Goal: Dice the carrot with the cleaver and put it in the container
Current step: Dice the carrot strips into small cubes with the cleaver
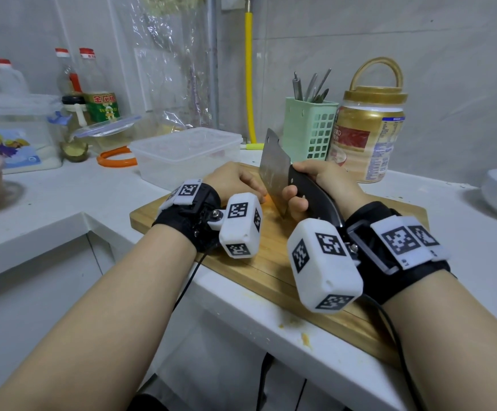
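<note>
White kitchen counter (48,203) with a wooden cutting board (271,262). Right hand (315,185) grips the cleaver (274,170) by its handle, blade angled down at the board. Left hand (235,179), fingers curled, steadies the carrot (266,198), of which only an orange sliver shows. Dicing appears under way; the next stroke calls for fingertips kept clear. Clear plastic container (186,154) waits just behind.

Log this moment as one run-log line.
phase: dicing | right hand: grips steel cleaver | left hand: on orange carrot, grip unclear | wooden cutting board | clear plastic container: behind board
</note>
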